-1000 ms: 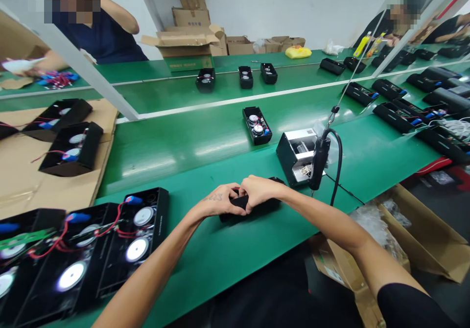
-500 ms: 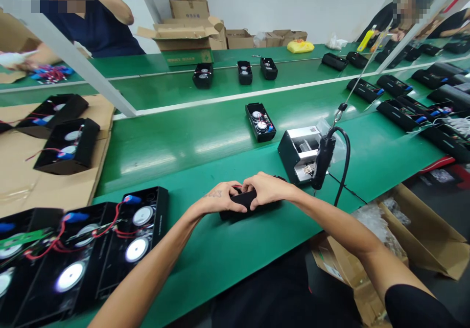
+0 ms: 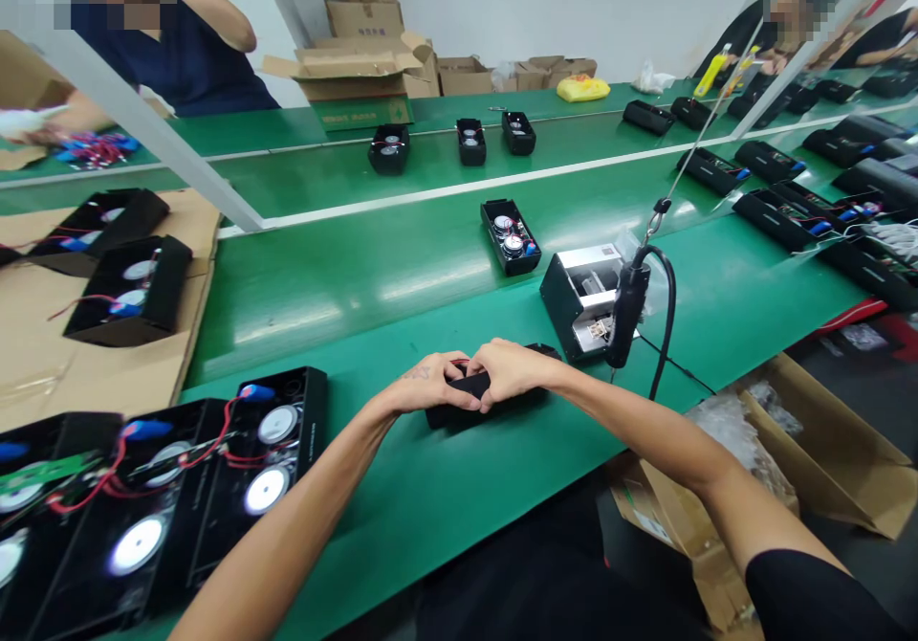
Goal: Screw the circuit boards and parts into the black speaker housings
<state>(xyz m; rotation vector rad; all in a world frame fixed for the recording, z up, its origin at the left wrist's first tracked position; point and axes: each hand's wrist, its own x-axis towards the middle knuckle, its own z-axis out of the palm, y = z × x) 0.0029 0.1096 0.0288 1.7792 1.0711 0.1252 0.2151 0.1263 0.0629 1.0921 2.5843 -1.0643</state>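
Note:
My left hand [image 3: 430, 383] and my right hand [image 3: 513, 370] meet over a long black speaker housing [image 3: 494, 413] lying on the green conveyor belt [image 3: 402, 526]. Both hands grip it from above, fingertips almost touching. A black strip [image 3: 469, 386] of it shows between them, and a bit of red wire [image 3: 459, 362] peeks out by my fingers. My hands hide most of its top. Nearest to my right hand stands a metal-and-black fixture [image 3: 580, 301], with an electric screwdriver [image 3: 627, 306] hanging beside it.
Open speaker housings [image 3: 236, 459] with round drivers, red wires and blue connectors lie at lower left, by my left forearm. Another housing [image 3: 508, 237] sits on the belt ahead. A co-worker [image 3: 164, 57] stands beyond a glass divider [image 3: 136, 115]. An open cardboard box [image 3: 824, 450] sits at lower right.
The view has drifted slightly. My hands have stayed on the housing, shifting a little, and a bit more of the black strip now shows between them.

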